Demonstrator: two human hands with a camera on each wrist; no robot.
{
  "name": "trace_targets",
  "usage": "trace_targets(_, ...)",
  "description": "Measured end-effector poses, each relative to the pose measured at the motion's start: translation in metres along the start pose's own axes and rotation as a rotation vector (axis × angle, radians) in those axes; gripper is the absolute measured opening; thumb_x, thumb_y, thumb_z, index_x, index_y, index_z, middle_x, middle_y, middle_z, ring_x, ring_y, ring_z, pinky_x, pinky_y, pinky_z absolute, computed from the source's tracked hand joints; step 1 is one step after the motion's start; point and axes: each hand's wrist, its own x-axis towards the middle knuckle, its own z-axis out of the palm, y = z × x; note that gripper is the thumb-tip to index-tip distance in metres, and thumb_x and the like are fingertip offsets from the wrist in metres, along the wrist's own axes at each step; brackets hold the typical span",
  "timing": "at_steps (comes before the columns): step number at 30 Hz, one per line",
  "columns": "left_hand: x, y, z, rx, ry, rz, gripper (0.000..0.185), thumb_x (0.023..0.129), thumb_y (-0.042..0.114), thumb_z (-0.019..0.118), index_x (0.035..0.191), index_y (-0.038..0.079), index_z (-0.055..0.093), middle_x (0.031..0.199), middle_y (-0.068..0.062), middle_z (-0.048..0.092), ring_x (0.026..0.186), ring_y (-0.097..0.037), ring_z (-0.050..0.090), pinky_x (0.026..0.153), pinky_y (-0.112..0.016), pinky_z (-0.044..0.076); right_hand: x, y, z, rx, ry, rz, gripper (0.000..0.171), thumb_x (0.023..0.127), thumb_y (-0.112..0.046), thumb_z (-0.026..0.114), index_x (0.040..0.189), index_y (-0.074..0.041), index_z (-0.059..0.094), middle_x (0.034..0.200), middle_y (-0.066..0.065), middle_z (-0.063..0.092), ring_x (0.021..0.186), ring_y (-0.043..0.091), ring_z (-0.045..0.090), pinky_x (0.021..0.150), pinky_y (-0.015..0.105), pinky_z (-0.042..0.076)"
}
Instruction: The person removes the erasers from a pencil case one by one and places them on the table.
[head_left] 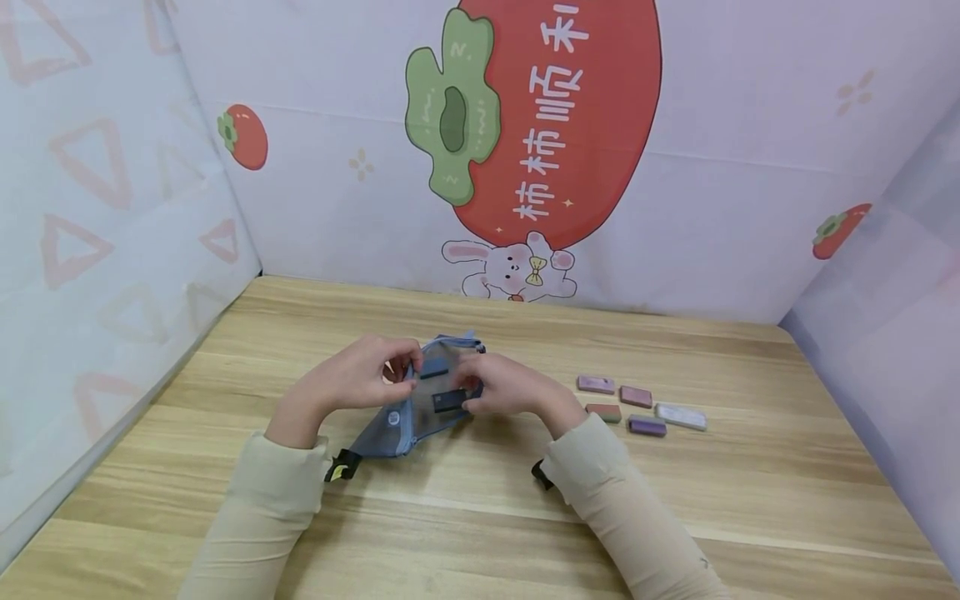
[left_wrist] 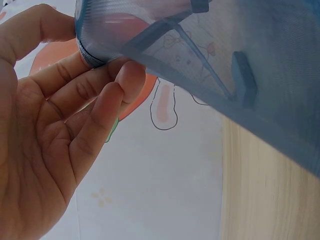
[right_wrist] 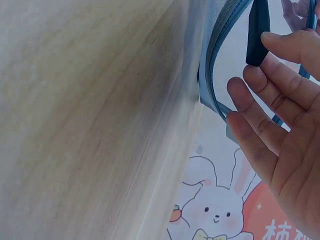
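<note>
A blue see-through mesh zip pouch (head_left: 386, 432) is held up over the table by my left hand (head_left: 366, 372). In the left wrist view, the left thumb and fingers (left_wrist: 65, 95) pinch the pouch's zip edge. My right hand (head_left: 513, 386) is at the pouch's opening, on the other side. Between its thumb and fingertips it pinches a small dark rectangular block (right_wrist: 257, 37); the same dark block (head_left: 450, 401) shows in the head view. A blue block (head_left: 433, 367) shows at the pouch too, and a block (left_wrist: 244, 80) is visible through the mesh.
Several small rectangular blocks lie on the table at the right, among them a purple one (head_left: 647, 426) and a white one (head_left: 681, 416). A black thing (head_left: 542, 475) pokes out by the right sleeve. Printed cloth walls stand round the wooden table (head_left: 465, 533).
</note>
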Motion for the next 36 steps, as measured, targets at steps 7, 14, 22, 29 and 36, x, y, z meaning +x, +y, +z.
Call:
trace_targets(7,0.001,-0.002,0.0,0.001,0.003,0.004,0.014,0.083,0.014,0.064,0.096,0.009,0.065,0.077,0.007,0.062,0.068,-0.007,0.057,0.065,-0.025,0.05,-0.009,0.002,-0.002,0.012,0.013,0.015,0.022,0.088,-0.008,0.069,0.11,-0.007,0.07,0.104,0.003,0.063,0.098,0.017,0.057,0.093,0.038,0.052)
trace_targets(14,0.0,-0.001,0.001,0.011,0.009,-0.002,0.01,0.083,0.013,0.064,0.093,0.012,0.064,0.076,0.006,0.062,0.068,-0.006,0.056,0.064,-0.024,0.05,-0.017,0.007,-0.004,0.054,0.03,0.056,0.021,0.088,-0.007,0.069,0.108,-0.009,0.07,0.103,0.002,0.062,0.099,0.019,0.055,0.095,0.041,0.051)
trace_targets(22,0.001,-0.002,0.001,0.0,0.0,0.001,0.01,0.084,0.012,0.063,0.094,0.011,0.064,0.077,0.005,0.063,0.069,-0.007,0.057,0.066,-0.025,0.051,-0.024,0.012,-0.006,0.049,0.044,0.081,0.02,0.088,-0.007,0.068,0.107,-0.011,0.071,0.103,0.0,0.062,0.099,0.018,0.055,0.095,0.041,0.05)
trace_targets(29,0.001,-0.003,0.001,-0.004,-0.003,-0.004,0.011,0.085,0.012,0.063,0.095,0.011,0.064,0.077,0.005,0.063,0.069,-0.006,0.057,0.069,-0.026,0.051,-0.031,0.014,-0.008,0.062,0.055,0.096,0.02,0.087,-0.007,0.069,0.107,-0.011,0.071,0.101,0.0,0.062,0.098,0.019,0.055,0.095,0.044,0.05)
trace_targets(36,0.001,-0.002,0.001,-0.008,-0.001,0.002,0.011,0.084,0.012,0.063,0.095,0.011,0.064,0.077,0.006,0.062,0.069,-0.007,0.057,0.069,-0.027,0.051,-0.042,0.017,-0.01,0.053,0.081,0.088,0.02,0.087,-0.006,0.069,0.106,-0.011,0.072,0.099,0.0,0.062,0.096,0.019,0.055,0.093,0.043,0.05)
